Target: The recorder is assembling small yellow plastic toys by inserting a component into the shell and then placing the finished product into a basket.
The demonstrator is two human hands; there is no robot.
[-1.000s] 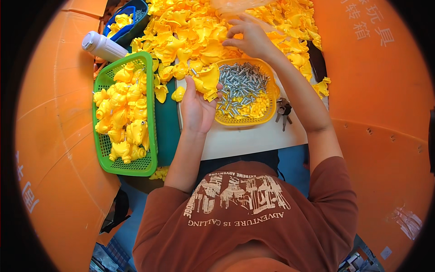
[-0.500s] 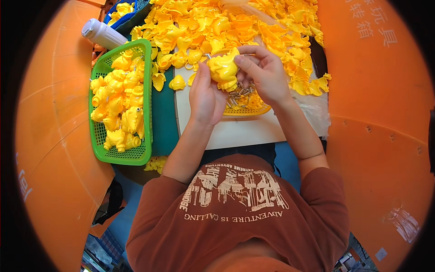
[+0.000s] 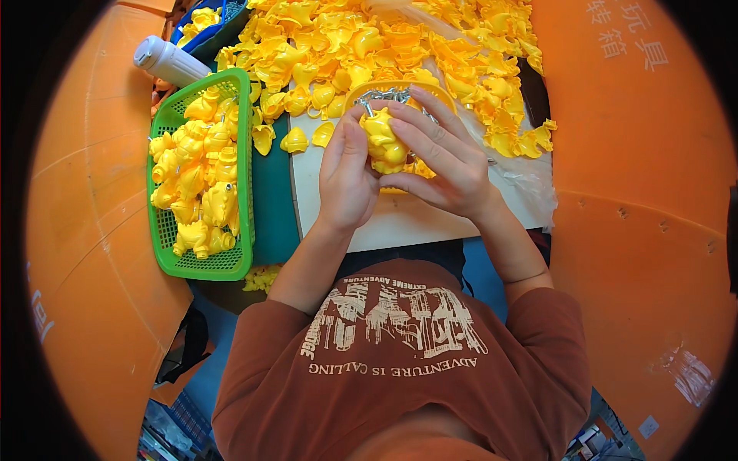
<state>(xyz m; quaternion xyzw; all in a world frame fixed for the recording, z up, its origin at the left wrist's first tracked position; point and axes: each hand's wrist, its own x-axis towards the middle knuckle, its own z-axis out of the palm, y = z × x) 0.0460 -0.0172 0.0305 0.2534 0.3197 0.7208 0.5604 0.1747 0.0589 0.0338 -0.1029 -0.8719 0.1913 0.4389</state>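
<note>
Between both hands is a glossy yellow plastic toy figure [image 3: 384, 144], with a metal pin sticking up at its top. My left hand [image 3: 346, 173] grips its left side, thumb upright beside it. My right hand [image 3: 450, 157] wraps it from the right, fingers over the top and thumb below. Just behind and under the hands sits a yellow basket [image 3: 442, 91] holding small metal pins [image 3: 392, 95] and yellow bits; the hands hide much of it. Two small yellow shell pieces [image 3: 294, 140] lie left of my left hand.
A green basket [image 3: 244, 173] full of yellow figures stands at left, a white bottle [image 3: 173, 61] behind it. Yellow shell parts [image 3: 338, 46] heap across the table's far side. Orange panels [image 3: 630, 192] rise on both sides. Clear plastic film [image 3: 530, 188] lies at right.
The yellow figure has been turned in the hands. My right hand has swung over it, closing round its right side, and the basket of pins behind shows more.
</note>
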